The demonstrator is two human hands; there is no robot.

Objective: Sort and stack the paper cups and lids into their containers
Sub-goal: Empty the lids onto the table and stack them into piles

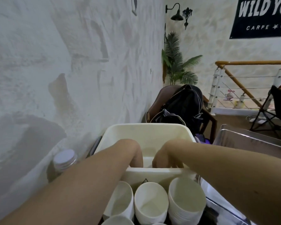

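Both my hands, left [137, 157] and right [165, 157], reach down into cream bin [146, 132] at centre; near rim hides fingers, grip unclear. Cups [151, 203] below, bottle [64, 159] left.

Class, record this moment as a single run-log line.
hands: left hand and right hand inside cream plastic bin | grasp: hidden | white paper cup stacks: upright, nearer the camera
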